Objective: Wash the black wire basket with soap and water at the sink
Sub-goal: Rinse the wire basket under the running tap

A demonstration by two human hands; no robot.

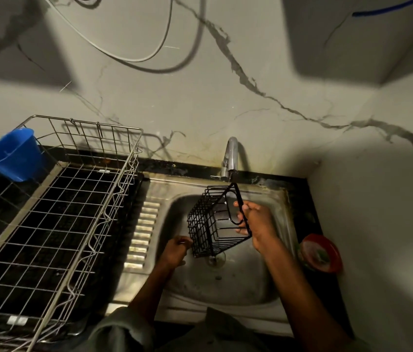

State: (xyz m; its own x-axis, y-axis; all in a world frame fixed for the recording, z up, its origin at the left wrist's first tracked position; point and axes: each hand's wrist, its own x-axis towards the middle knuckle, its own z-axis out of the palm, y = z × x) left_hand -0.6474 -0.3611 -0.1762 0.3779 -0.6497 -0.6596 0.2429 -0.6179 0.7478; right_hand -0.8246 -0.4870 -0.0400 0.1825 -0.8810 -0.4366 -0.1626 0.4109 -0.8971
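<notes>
Over the sink [271, 196], the basket [213, 224] tilts under the tap [229, 158]; right hand [256, 221] grips its rim, left hand [176, 251] pinches its lower corner.

Kitchen corner: drying rack, blue cup, red dish, cables on a marbled wall.

A large steel wire dish rack [55, 219] fills the lower left of the frame, standing on the dark counter [299, 189]. A blue plastic cup [10, 153] hangs tilted on the rack's far left rim. At the right edge of the counter sits a red dish [320, 252], its contents blurred. Pale and dark cables [134, 57] loop across the veined wall [225, 105] at the top, with a blue hose [388, 7] in the upper right.
</notes>
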